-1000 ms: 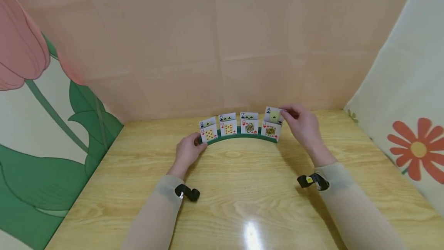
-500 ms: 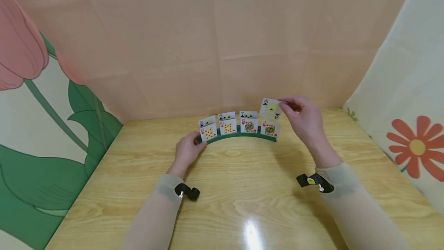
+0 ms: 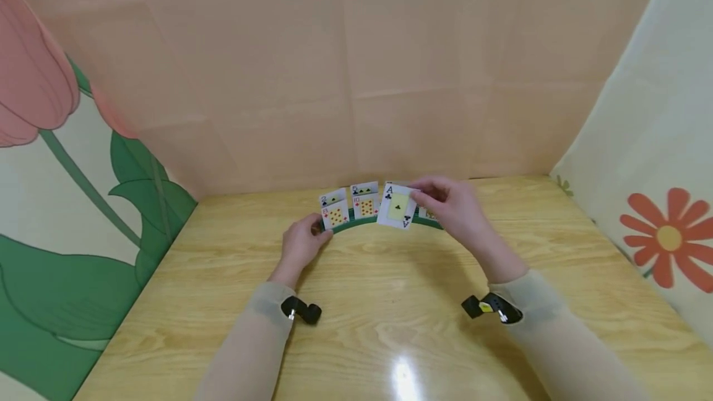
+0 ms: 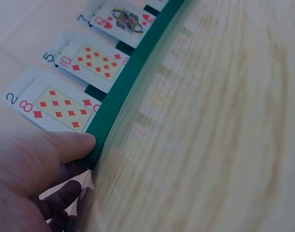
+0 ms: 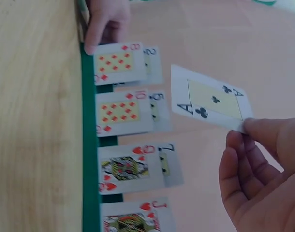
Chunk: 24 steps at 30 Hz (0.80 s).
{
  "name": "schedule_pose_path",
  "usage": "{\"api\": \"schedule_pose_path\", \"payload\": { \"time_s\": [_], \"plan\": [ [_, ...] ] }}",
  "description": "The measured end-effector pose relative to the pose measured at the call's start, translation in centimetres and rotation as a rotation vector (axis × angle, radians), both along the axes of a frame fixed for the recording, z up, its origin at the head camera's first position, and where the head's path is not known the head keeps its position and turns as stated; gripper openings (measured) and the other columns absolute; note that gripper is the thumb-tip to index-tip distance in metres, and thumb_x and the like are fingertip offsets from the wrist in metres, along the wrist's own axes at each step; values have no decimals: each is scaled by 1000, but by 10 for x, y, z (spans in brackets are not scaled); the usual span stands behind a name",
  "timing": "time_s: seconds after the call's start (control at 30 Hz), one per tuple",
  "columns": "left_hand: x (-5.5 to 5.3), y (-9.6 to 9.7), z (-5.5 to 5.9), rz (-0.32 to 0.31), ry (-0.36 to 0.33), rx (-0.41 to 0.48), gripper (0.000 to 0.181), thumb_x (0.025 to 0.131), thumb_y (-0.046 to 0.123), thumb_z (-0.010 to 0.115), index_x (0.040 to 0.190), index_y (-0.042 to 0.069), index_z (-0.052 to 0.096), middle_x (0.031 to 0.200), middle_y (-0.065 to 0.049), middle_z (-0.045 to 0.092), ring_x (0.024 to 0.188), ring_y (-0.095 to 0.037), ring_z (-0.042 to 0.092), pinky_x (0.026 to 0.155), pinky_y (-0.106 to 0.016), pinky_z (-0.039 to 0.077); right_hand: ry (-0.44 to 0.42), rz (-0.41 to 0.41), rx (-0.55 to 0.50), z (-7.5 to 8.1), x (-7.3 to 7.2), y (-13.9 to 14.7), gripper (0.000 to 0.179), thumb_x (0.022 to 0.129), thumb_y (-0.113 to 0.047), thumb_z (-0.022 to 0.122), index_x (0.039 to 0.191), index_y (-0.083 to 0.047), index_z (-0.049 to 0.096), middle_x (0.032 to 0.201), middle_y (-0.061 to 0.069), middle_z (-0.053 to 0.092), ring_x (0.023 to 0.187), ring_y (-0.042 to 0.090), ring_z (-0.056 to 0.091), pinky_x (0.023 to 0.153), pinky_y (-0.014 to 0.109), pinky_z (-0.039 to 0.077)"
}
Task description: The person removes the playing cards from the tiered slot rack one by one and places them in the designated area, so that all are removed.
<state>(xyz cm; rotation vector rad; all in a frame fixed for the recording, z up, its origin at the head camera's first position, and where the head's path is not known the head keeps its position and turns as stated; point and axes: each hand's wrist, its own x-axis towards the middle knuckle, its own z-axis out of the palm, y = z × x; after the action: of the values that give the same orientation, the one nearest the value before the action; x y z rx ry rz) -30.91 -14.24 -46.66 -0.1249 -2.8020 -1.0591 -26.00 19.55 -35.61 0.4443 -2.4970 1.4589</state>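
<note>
My right hand [image 3: 453,209] pinches the ace of clubs [image 3: 397,206] by its edge between thumb and fingers. In the head view this card covers the queen of hearts [image 5: 125,169] and part of the jack of hearts [image 5: 133,220]. A curved green card holder [image 4: 121,89] stands on the table. At its left end, my left hand [image 3: 301,241] grips it, thumb on the front. In the holder, the eight of diamonds [image 3: 335,215] stands before a two [image 3: 333,197], the ten of diamonds [image 3: 366,206] before a five [image 3: 364,188], and the queen before a seven [image 5: 170,164].
The wooden table [image 3: 367,302] reaches back to a pinkish cloth wall [image 3: 345,79]. Printed cloths stand at both sides, with a tulip [image 3: 33,67] on the left and a red flower [image 3: 668,238] on the right.
My right hand has lifted the ace of clubs from behind the jack, then carried it left in front of the queen. My left hand has stayed at the holder's end.
</note>
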Motion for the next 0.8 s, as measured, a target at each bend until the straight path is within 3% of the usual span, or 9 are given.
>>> {"api": "schedule_pose_path", "payload": {
  "time_s": [0.17,0.53,0.67,0.8],
  "plan": [
    [1,2,-3,0,-1,7,41,103,26,83,139,10,73,118,-9,76,103,-27,67,96,-50,52,-77,72,0,-12,-2,-10,20,108,-20,75,127,-14,80,119,7,77,99,28,70,79,31,60],
    [-1,4,-6,-3,14,8,42,103,26,83,139,9,73,119,-10,77,102,-27,68,97,-51,53,-160,232,-4,-38,-14,-32,18,108,-16,75,124,-12,81,117,8,74,97,28,71,84,37,61],
    [-1,4,-6,4,7,6,42,102,26,83,140,9,72,122,-11,77,107,-28,69,100,-52,53,-231,296,-11,-46,-18,-44,16,108,-16,74,123,-12,80,111,7,75,100,34,73,91,54,61],
    [-2,4,-6,0,0,1,43,103,25,82,140,8,72,122,-11,77,106,-28,69,100,-52,52,-277,323,10,-51,-21,-54,16,109,-15,73,123,-11,80,111,7,76,105,38,74,95,60,59]
  ]
}}
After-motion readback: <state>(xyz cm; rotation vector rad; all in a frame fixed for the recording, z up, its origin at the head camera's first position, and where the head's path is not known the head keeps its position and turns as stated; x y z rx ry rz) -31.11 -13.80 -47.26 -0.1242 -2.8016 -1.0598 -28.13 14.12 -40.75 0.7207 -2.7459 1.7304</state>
